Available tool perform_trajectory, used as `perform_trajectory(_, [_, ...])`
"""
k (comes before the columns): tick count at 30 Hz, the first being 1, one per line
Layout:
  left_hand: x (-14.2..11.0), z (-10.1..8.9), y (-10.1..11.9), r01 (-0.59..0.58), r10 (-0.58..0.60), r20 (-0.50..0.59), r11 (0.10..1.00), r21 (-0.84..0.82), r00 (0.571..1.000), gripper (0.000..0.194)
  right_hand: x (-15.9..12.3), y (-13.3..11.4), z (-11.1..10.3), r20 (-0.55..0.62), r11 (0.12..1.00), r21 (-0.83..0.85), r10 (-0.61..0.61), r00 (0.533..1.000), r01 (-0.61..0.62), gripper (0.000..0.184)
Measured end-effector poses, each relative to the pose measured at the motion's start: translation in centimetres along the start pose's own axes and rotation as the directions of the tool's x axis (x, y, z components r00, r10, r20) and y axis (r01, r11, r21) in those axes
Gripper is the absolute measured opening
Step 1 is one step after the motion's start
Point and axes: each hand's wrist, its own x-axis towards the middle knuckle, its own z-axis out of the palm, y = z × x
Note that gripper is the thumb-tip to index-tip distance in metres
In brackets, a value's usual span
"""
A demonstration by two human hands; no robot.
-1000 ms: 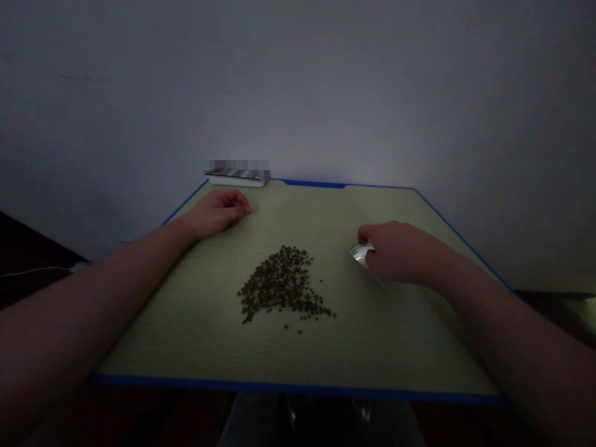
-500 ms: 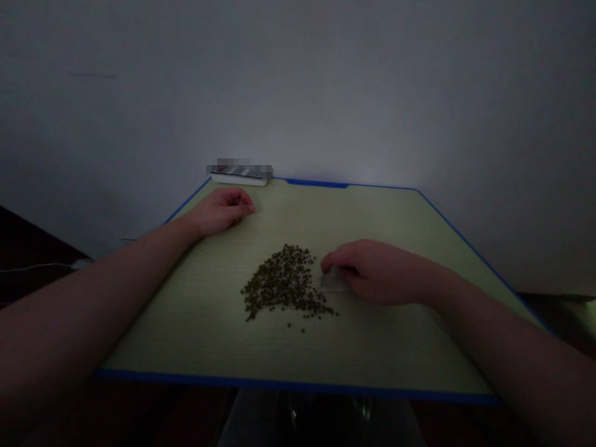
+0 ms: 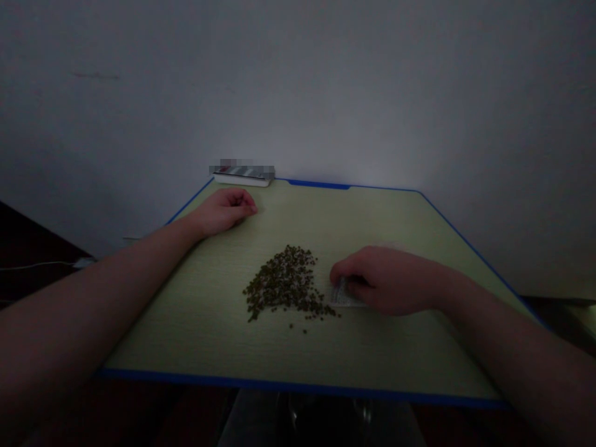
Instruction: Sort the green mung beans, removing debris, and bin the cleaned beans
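A heap of small dark green beans (image 3: pixel 285 284) lies in the middle of a pale green table with a blue rim (image 3: pixel 298 390). My right hand (image 3: pixel 388 279) rests on the tabletop just right of the heap, fingers curled around a small shiny silvery packet (image 3: pixel 343 297) whose edge shows under the fingertips, close to the heap's right edge. My left hand (image 3: pixel 222 209) lies at the far left of the table with its fingers loosely curled, holding nothing that I can see.
A flat white device (image 3: pixel 242 176) sits at the table's far left corner against the grey wall. A white cable (image 3: pixel 44 266) runs off to the left below the table. The room is dim.
My right hand has carried the silvery packet leftward from the table's right side to the edge of the bean heap, lowering it onto the tabletop. My left hand has stayed put.
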Motion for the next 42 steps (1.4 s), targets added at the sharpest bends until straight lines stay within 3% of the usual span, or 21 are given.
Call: perform_trajectory(42, [0.1,0.0,0.0,0.029,-0.029,-0.006,0.999,-0.019,1.0,0.014,-0.5,-1.4,0.2,-0.002,0.998,-0.05,-0.044,0.999,0.044,0.02])
